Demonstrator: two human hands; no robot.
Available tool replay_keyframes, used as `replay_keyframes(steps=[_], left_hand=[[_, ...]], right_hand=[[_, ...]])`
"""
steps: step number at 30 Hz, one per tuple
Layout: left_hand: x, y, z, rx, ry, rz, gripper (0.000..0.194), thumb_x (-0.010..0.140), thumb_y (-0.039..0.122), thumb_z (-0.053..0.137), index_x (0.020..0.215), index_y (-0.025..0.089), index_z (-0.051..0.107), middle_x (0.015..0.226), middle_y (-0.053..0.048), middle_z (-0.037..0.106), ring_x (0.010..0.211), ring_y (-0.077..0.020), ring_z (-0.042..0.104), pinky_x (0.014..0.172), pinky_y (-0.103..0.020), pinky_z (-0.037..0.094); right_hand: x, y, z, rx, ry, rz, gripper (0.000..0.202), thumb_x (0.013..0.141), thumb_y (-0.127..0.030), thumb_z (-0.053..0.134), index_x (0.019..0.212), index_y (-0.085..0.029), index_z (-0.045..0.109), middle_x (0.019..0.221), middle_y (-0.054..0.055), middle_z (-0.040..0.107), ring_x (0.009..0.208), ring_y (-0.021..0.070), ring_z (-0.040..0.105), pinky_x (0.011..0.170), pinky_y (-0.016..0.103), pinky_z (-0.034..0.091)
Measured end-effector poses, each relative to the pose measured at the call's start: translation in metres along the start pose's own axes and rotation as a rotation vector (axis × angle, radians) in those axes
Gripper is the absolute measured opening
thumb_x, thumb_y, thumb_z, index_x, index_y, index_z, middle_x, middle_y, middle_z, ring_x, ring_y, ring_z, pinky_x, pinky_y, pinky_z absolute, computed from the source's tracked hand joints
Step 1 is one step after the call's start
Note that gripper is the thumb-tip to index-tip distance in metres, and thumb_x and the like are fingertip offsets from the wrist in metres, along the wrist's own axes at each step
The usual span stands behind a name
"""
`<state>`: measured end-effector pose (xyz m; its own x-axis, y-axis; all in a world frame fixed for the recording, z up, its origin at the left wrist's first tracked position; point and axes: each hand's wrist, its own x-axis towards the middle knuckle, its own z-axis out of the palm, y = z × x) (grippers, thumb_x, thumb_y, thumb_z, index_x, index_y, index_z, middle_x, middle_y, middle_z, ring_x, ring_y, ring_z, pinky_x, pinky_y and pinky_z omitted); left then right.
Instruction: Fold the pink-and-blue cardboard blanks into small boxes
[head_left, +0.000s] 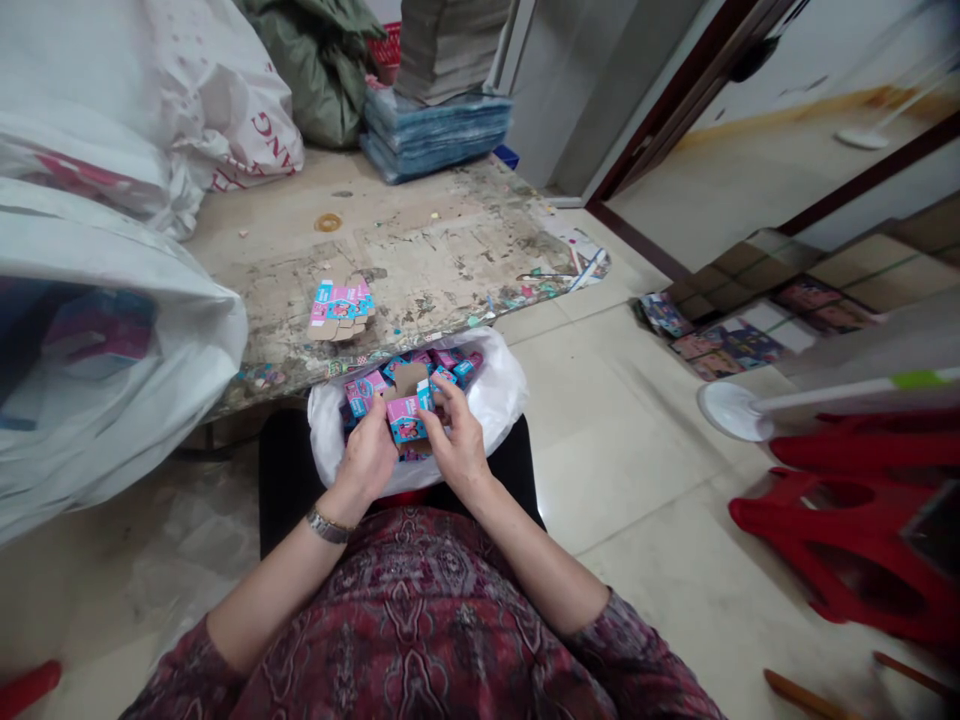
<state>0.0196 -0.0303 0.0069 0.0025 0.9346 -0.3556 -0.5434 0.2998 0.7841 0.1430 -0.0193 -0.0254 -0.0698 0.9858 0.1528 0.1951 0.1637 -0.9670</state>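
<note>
1. Head view, the hands: the left hand (371,450) grips a small pink-and-blue box (406,418) at its left end, thumb along the side. The right hand (456,440) grasps its right end, fingers bent around a blue flap. Holding both ends probably keeps the light card steady and square.
2. The box is above the open mouth of a white bag (499,385), just off the near edge of the worktop (450,240). Brown card shows behind its printed face; whether that is all its own flap or partly another piece, I cannot tell for certain.
3. The bag seems to rest on the lap, its mouth spread upward, likely so that it sits within easy reach of both hands. Similar boxes (364,390) lie jumbled inside.
4. Flat blanks (343,305) in the same colours lie overlapping by the worktop's near edge, left of its right corner, presumably placed there to be close to hand.
5. A tape ring (328,222) lies farther in. A blue stack (435,130) stands toward the far edge, with a grey stack (454,50) on top.
6. At the worktop's left edge, a big bag (202,350) gapes, with pink and blue card visible inside.
</note>
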Motion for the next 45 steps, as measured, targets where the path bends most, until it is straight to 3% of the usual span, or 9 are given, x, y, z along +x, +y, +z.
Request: replay_keyframes(steps=[11,17,22,30,38,42,45], left_hand=[[-0.005,0.014,-0.002,-0.235,-0.067,-0.230,0.042,0.102,0.037,0.044,0.135,0.018,0.060,0.123,-0.010,0.072,0.111,-0.0270,0.066,0.094,-0.042,0.054],[-0.005,0.012,-0.016,-0.183,-0.102,-0.370,0.044,0.096,0.048,0.054,0.132,0.024,0.062,0.118,-0.009,0.072,0.099,-0.0263,0.068,0.082,-0.041,0.055],[-0.005,0.014,-0.022,-0.136,-0.120,-0.398,0.047,0.092,0.047,0.059,0.132,0.024,0.061,0.117,-0.010,0.072,0.093,-0.0262,0.069,0.079,-0.042,0.055],[-0.007,0.020,-0.014,-0.165,-0.003,-0.338,0.027,0.088,0.029,0.059,0.111,0.020,0.068,0.098,-0.006,0.075,0.087,-0.0223,0.068,0.086,-0.042,0.055],[-0.008,0.019,-0.013,-0.046,0.077,-0.256,0.029,0.079,0.028,0.065,0.106,0.020,0.069,0.095,-0.004,0.074,0.082,-0.0210,0.065,0.073,-0.035,0.053],[-0.007,0.019,-0.013,-0.007,0.088,-0.220,0.032,0.075,0.029,0.066,0.105,0.020,0.070,0.098,-0.004,0.074,0.088,-0.0224,0.064,0.071,-0.033,0.051],[-0.007,0.017,-0.014,-0.005,0.058,-0.135,0.030,0.070,0.027,0.068,0.099,0.019,0.072,0.101,-0.005,0.074,0.099,-0.0247,0.064,0.078,-0.034,0.051]], right_hand=[[-0.011,0.017,0.008,0.111,0.028,-0.131,0.043,0.100,-0.032,0.052,0.143,-0.027,0.051,0.140,0.010,0.063,0.129,0.0237,0.061,0.112,0.043,0.048],[-0.015,0.013,0.008,0.168,-0.016,-0.153,0.042,0.102,-0.033,0.047,0.144,-0.029,0.050,0.142,0.009,0.062,0.131,0.0222,0.059,0.114,0.042,0.047],[-0.017,0.016,0.005,0.174,-0.038,-0.169,0.041,0.102,-0.033,0.047,0.143,-0.028,0.052,0.142,0.009,0.061,0.131,0.0223,0.059,0.115,0.042,0.047],[-0.016,0.014,0.004,0.103,-0.050,-0.219,0.038,0.102,-0.028,0.048,0.139,-0.028,0.058,0.136,0.009,0.066,0.128,0.0222,0.062,0.111,0.041,0.049],[-0.013,0.005,0.000,0.017,-0.049,-0.342,0.042,0.100,-0.019,0.048,0.140,-0.030,0.057,0.133,0.008,0.068,0.124,0.0206,0.064,0.108,0.039,0.051],[-0.011,0.002,-0.002,-0.031,-0.067,-0.393,0.042,0.100,-0.017,0.047,0.138,-0.030,0.058,0.130,0.008,0.069,0.122,0.0201,0.065,0.107,0.041,0.053],[-0.010,0.001,-0.003,-0.082,-0.096,-0.388,0.035,0.100,-0.020,0.048,0.129,-0.029,0.065,0.125,0.008,0.070,0.120,0.0207,0.065,0.106,0.042,0.053]])
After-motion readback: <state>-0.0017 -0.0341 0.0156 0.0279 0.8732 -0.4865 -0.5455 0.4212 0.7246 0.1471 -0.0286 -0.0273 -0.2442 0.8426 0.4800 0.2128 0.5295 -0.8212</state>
